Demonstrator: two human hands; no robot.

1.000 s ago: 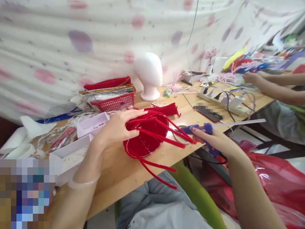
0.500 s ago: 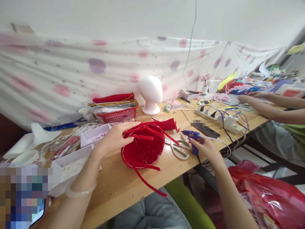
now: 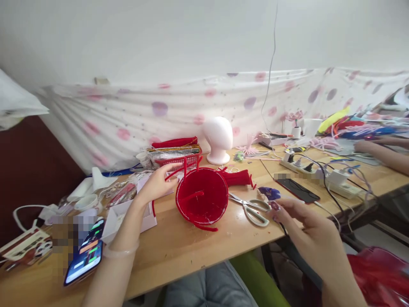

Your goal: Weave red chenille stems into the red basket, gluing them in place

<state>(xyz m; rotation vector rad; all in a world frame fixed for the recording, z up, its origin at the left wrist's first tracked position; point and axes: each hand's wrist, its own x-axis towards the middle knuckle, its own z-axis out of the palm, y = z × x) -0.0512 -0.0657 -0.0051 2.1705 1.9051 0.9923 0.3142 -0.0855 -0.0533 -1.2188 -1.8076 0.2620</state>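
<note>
A red bowl-shaped piece made of fuzzy pipe cleaners (image 3: pixel 203 200) rests on the table with its hollow side facing me. Loose strands stick out around its rim. At its left edge is my left hand (image 3: pixel 156 183), closed on a red pipe cleaner (image 3: pixel 174 172) that runs from the rim; its lower end shows under the hand. My right hand (image 3: pixel 309 226) is raised at the right, thumb and forefinger pinched together; I cannot make out anything between them. Behind those fingertips lies a blue glue gun (image 3: pixel 269 193), partly hidden. Scissors (image 3: pixel 254 209) lie between the bowl shape and the right hand.
A bundle of red pipe cleaners (image 3: pixel 238 178) lies behind the scissors. Further back stand a white foam head (image 3: pixel 219 140) and a red basket (image 3: pixel 188 161). A phone (image 3: pixel 297 189) and a power strip (image 3: pixel 335 183) with cables are at right, near another person's arm (image 3: pixel 380 155).
My right hand has come away from the glue gun, nearer to me. The red bowl shape has turned more toward me, and my left hand has shifted from its rim onto a strand. The view has swung left.
</note>
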